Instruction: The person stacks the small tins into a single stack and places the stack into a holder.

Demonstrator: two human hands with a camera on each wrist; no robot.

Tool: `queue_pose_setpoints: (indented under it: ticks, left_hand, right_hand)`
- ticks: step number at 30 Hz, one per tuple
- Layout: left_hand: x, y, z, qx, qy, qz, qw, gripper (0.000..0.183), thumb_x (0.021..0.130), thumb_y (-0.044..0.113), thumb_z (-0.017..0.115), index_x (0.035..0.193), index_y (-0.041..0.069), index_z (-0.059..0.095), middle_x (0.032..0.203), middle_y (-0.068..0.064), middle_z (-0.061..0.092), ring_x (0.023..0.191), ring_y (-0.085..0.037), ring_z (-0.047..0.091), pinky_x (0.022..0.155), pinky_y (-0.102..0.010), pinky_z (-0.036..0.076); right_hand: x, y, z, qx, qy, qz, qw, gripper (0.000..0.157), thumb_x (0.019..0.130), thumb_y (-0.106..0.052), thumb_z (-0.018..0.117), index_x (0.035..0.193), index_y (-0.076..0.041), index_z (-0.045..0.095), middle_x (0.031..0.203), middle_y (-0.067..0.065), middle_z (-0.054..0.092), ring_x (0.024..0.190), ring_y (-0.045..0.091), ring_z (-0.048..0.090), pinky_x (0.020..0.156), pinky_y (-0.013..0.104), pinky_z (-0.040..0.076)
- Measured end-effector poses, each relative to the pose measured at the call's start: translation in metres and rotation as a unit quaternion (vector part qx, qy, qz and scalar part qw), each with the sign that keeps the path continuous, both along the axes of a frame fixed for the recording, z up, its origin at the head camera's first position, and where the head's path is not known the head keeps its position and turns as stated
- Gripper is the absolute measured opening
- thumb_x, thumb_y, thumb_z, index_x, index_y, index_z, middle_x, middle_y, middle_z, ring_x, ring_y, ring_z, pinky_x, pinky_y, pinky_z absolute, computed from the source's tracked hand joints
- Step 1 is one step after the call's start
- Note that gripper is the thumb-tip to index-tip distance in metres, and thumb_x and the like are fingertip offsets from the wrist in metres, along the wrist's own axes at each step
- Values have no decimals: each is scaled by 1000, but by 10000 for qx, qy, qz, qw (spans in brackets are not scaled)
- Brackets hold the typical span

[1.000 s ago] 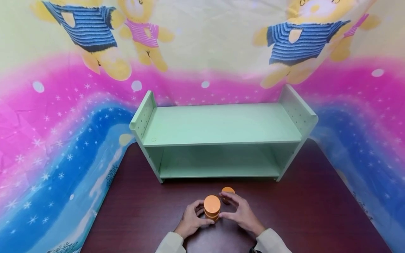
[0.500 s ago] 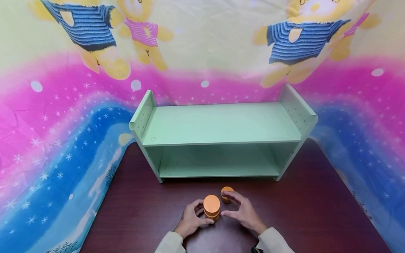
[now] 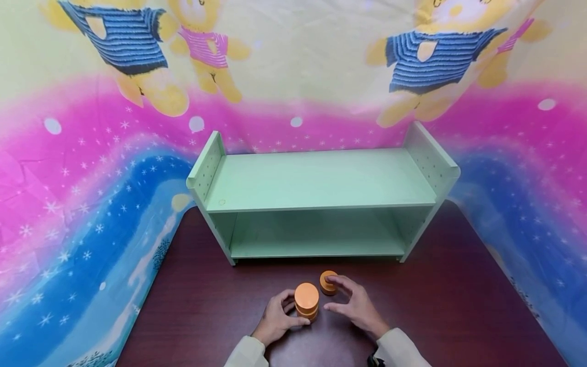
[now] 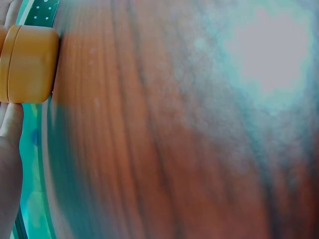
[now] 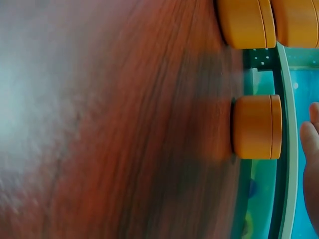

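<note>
Two orange round lidded jars [image 3: 306, 296] stand one on top of the other on the table in the head view. My left hand [image 3: 277, 318] holds this stack from the left, thumb at the front and fingers behind. The left wrist view shows the lower jar [image 4: 35, 64] with part of the hand against it. A single orange jar [image 3: 327, 286] stands behind and to the right of the stack. My right hand [image 3: 359, 308] is beside it, thumb and fingers spread; its fingertips overlap the lid in the head view. In the right wrist view that jar [image 5: 254, 127] stands apart from the fingers.
A pale green two-tier shelf [image 3: 316, 178] stands on the dark red-brown table [image 3: 197, 316] behind the jars. A cloth printed with bears [image 3: 293, 66] hangs behind and along both sides.
My right hand has drawn away from the stack, slightly to the right, and more of the single jar shows. My left hand and the stack have stayed in place.
</note>
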State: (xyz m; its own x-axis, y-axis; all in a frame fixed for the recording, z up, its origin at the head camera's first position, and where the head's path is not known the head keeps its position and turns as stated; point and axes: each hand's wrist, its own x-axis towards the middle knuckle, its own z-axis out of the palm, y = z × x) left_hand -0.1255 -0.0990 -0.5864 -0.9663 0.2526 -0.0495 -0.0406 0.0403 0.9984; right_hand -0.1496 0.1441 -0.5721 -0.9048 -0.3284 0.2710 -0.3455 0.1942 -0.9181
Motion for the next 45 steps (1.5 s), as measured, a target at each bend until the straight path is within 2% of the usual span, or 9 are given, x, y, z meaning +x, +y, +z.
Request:
queue_pose_setpoints:
  ticks: [6, 12, 14, 18, 21, 33, 45]
  left_hand:
    - [1, 0, 0, 5, -3, -8, 10000, 61, 66, -4, 91, 121, -5, 62, 120, -13, 63, 116, -28, 61, 98, -28, 52]
    - [0, -1, -3, -69, 228, -58, 9997, 59, 68, 1, 91, 119, -4, 62, 119, -14, 64, 114, -24, 63, 97, -27, 53]
    - [0, -1, -4, -63, 257, -74, 9996, 59, 68, 2, 91, 119, -3, 63, 119, -14, 64, 114, -24, 63, 97, -26, 53]
    - [0, -1, -5, -85, 172, -71, 9998, 59, 68, 3, 92, 119, -2, 63, 119, -13, 65, 114, -25, 62, 98, -25, 52]
    - [-1, -1, -5, -123, 151, -66, 9998, 58, 68, 3, 92, 119, -1, 63, 119, -13, 65, 114, -25, 62, 98, -26, 52]
    - [-1, -2, -6, -123, 268, -81, 9995, 59, 68, 2, 92, 119, -4, 63, 119, -14, 65, 113, -23, 63, 97, -28, 53]
    - [-1, -2, -6, -117, 149, -85, 9998, 60, 68, 1, 91, 120, -4, 62, 119, -13, 64, 114, -24, 62, 98, -27, 52]
  right_hand:
    - [-2, 4, -1, -18, 144, -41, 9999, 60, 74, -7, 88, 127, 1, 62, 127, 17, 63, 118, 35, 60, 103, 31, 49]
    - [-5, 6, -5, -157, -32, -87, 9998, 60, 73, -3, 88, 127, 2, 62, 127, 18, 63, 120, 34, 59, 104, 26, 47]
    - [-6, 6, -5, -208, -20, -90, 9997, 61, 73, -3, 88, 127, 3, 61, 127, 19, 63, 120, 36, 59, 104, 31, 48]
    - [-2, 3, 14, -197, 79, -109, 9997, 60, 72, 4, 86, 125, 11, 59, 125, 26, 62, 117, 43, 58, 101, 50, 47]
    - [0, 1, 28, -126, 92, -181, 9997, 59, 71, 9, 85, 124, 15, 59, 123, 29, 62, 116, 46, 58, 99, 56, 45]
    - [-7, 2, 26, 53, 22, -402, 9992, 58, 73, 6, 85, 125, 11, 60, 125, 25, 63, 117, 42, 59, 99, 53, 48]
    - [-11, 2, 26, 197, -202, -497, 9984, 59, 74, 5, 85, 127, 12, 58, 129, 27, 60, 122, 41, 56, 102, 53, 45]
